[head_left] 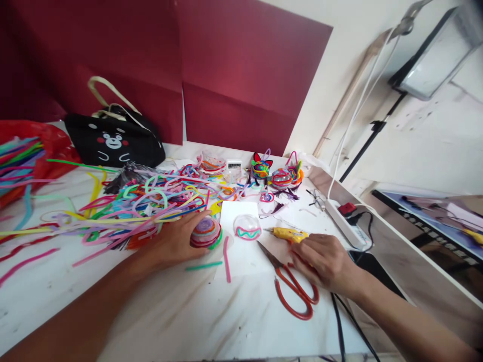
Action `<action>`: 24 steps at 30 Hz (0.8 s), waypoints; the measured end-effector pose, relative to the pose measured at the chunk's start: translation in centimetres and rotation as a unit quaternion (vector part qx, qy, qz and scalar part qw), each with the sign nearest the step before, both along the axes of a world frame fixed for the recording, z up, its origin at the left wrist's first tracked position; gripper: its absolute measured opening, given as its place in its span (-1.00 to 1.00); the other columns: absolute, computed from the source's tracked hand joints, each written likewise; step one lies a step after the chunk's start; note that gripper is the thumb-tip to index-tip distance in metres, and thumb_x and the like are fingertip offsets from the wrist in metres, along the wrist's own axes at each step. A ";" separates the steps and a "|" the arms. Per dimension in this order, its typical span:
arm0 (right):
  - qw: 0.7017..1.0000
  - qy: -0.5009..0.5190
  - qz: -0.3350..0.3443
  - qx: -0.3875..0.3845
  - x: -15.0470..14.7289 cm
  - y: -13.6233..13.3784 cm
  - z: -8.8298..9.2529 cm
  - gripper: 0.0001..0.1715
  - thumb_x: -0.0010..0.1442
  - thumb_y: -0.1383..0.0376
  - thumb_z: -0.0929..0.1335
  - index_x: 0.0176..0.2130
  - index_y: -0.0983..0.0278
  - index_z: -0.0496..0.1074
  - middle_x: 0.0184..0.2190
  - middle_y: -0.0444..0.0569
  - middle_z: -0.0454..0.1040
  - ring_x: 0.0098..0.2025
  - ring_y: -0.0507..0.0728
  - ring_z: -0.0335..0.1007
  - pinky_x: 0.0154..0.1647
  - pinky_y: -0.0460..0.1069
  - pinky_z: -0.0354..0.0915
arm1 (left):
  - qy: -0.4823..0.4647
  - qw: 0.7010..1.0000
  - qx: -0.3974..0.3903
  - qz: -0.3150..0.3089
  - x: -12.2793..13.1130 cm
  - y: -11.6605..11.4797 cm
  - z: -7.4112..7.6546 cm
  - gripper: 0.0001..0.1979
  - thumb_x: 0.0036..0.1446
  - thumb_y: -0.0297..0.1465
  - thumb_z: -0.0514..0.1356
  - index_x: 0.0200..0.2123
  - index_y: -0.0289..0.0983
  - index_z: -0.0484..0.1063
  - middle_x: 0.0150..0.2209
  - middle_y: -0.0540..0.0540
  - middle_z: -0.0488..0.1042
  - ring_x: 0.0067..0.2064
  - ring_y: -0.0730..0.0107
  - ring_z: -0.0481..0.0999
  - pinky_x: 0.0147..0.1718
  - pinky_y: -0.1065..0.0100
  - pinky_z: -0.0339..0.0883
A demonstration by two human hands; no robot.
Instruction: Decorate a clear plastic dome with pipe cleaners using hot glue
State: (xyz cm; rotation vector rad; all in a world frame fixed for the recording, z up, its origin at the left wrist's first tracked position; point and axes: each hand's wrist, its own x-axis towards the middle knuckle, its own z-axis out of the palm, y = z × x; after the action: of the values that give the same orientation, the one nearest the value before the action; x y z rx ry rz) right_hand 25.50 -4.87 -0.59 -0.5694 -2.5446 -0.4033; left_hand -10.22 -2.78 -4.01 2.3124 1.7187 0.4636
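Note:
My left hand (181, 239) curls around a ball wrapped in rings of coloured pipe cleaner (206, 232). In my right hand (320, 261) is a yellow hot glue gun (289, 234), its nozzle pointing left. Between the hands, a clear plastic half-dome (247, 221) with pink and mint pipe cleaner along its lower edge rests on a white sheet (234, 208). Scissors with orange handles (297, 291) lie just below the glue gun, blades toward the dome. A pink pipe cleaner piece (227, 259) and a green one (204, 266) lie nearer to me.
A tangled heap of pipe cleaners (151, 196) spreads across the left. Behind stand a black bag (116, 143), a red plastic bag (56, 143) and several decorated balls (281, 177). At right are a power strip (347, 226), black cables (338, 322) and a raised table edge (385, 251).

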 end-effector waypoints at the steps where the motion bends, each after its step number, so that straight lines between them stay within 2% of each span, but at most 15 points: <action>1: 1.000 -0.009 -0.001 0.001 -0.5 0.4 0.3 -0.79 0.36 0.39 0.25 -0.32 0.33 0.41 -0.57 -0.13 0.35 -0.55 0.02 0.20 -0.47 -0.03 0.11 | 0.001 1.000 0.001 0.000 0.0 -0.1 0.1 -0.16 -0.09 -0.18 0.31 0.30 -0.14 0.22 0.30 -0.20 0.31 0.24 -0.17 0.37 0.16 0.01 0.32; 3: 1.000 -0.023 -0.009 -0.001 -1.7 1.5 1.0 -0.75 0.38 0.37 0.23 -0.31 0.33 0.42 -0.54 -0.10 0.38 -0.53 0.03 0.23 -0.45 -0.03 0.12 | 0.006 1.000 0.001 -0.001 0.0 -0.3 0.3 -0.20 -0.10 -0.20 0.31 0.27 -0.13 0.27 0.28 -0.20 0.34 0.22 -0.19 0.39 0.13 0.01 0.35; 6: 0.999 -0.026 -0.024 -0.036 -4.4 3.7 1.7 -0.78 0.37 0.35 0.24 -0.26 0.33 0.45 -0.46 -0.04 0.46 -0.44 0.06 0.34 -0.39 -0.05 0.18 | 0.015 1.000 -0.001 -0.013 0.1 -0.7 0.6 -0.29 -0.02 -0.24 0.24 0.25 -0.21 0.28 0.28 -0.22 0.33 0.23 -0.12 0.38 0.14 0.04 0.32; 9: 0.995 -0.033 -0.017 -0.090 -7.7 6.3 2.1 -0.79 0.29 0.46 0.25 -0.19 0.34 0.47 -0.34 0.03 0.52 -0.31 0.09 0.43 -0.30 -0.06 0.25 | 0.027 0.999 -0.010 -0.027 0.2 -0.9 0.9 -0.29 0.01 -0.27 0.21 0.26 -0.29 0.26 0.25 -0.28 0.35 0.21 -0.11 0.39 0.14 0.04 0.31; 12: 0.986 -0.096 -0.029 -0.136 -11.2 8.6 2.2 -0.70 0.23 0.53 0.26 -0.11 0.36 0.49 -0.20 0.09 0.54 -0.16 0.12 0.46 -0.17 -0.06 0.30 | 0.030 0.999 -0.013 -0.031 0.1 -0.8 1.0 -0.27 -0.04 -0.29 0.24 0.26 -0.24 0.27 0.22 -0.26 0.37 0.20 -0.11 0.39 0.13 0.06 0.31; 14: 0.974 -0.163 -0.051 -0.151 -13.5 9.8 1.9 -0.69 0.26 0.47 0.26 -0.04 0.36 0.48 -0.10 0.12 0.53 -0.03 0.16 0.45 -0.06 -0.03 0.31 | 0.031 0.999 -0.007 -0.029 0.0 -0.7 1.0 -0.28 -0.04 -0.30 0.24 0.25 -0.21 0.27 0.22 -0.25 0.37 0.22 -0.08 0.38 0.15 0.08 0.29; 16: 0.967 -0.194 -0.058 -0.156 -15.6 10.7 1.4 -0.71 0.27 0.37 0.31 -0.02 0.36 0.49 -0.09 0.13 0.54 0.00 0.20 0.45 -0.01 0.01 0.31 | 0.040 0.999 -0.002 -0.025 -0.2 -0.5 0.8 -0.29 -0.05 -0.32 0.23 0.23 -0.19 0.28 0.22 -0.24 0.37 0.22 -0.05 0.39 0.15 0.09 0.29; 20: 0.954 -0.239 -0.088 -0.155 -18.8 12.1 0.1 -0.60 0.21 0.19 0.39 -0.05 0.40 0.50 -0.10 0.19 0.55 0.00 0.33 0.47 -0.04 0.12 0.37 | 0.059 0.998 0.011 -0.026 -0.6 -0.1 0.0 -0.33 -0.04 -0.29 0.23 0.22 -0.16 0.31 0.18 -0.23 0.40 0.14 -0.01 0.45 0.07 0.12 0.36; 24: 0.951 -0.250 -0.107 -0.150 -20.6 13.0 -0.7 -0.54 0.25 0.11 0.34 -0.03 0.41 0.48 -0.07 0.22 0.53 0.00 0.35 0.47 -0.08 0.16 0.40 | 0.061 0.996 0.044 -0.036 -1.0 0.1 -1.0 -0.33 0.00 -0.28 0.21 0.23 -0.20 0.30 0.17 -0.27 0.40 0.16 -0.05 0.43 0.10 0.06 0.34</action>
State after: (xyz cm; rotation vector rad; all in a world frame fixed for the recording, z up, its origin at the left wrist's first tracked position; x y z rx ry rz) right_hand 4.94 8.08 -1.29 -0.9670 -3.0707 -0.2567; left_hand -11.20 -2.63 -5.00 2.5041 1.6923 0.3987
